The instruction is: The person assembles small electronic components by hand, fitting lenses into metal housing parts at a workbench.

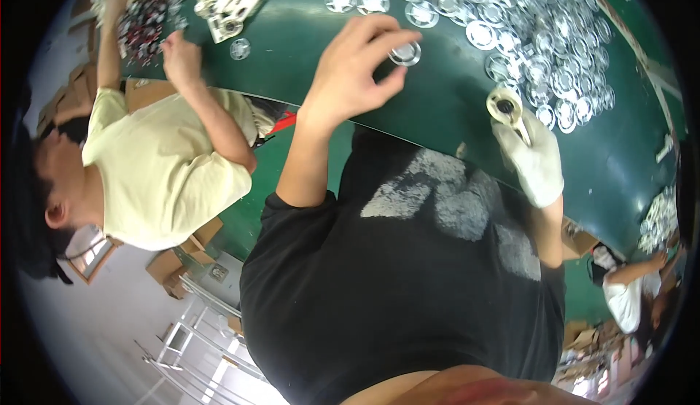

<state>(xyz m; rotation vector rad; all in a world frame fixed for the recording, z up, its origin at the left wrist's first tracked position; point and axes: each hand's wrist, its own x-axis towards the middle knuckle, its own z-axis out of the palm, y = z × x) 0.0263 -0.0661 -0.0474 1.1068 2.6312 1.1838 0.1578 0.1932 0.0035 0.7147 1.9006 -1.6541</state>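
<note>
My bare left hand (355,77) is over the green table, thumb and fingers curled around a small clear round disc (405,53). The disc has a shiny rim and is partly covered by the fingers. In a white glove, my right hand (534,158) grips a cream plastic piece (504,104) with a ring-shaped head and a narrow stem. A dark spot shows in the middle of the ring. Close by, beyond the right hand, a large heap of clear discs (539,59) spreads over the table.
At the left, a co-worker in a pale yellow shirt (157,168) reaches toward small dark and red parts (140,32). Cream plastic pieces (226,0) lie in a pile on the green table (292,48). Another person (625,292) works at the far right, near more pale parts (660,219).
</note>
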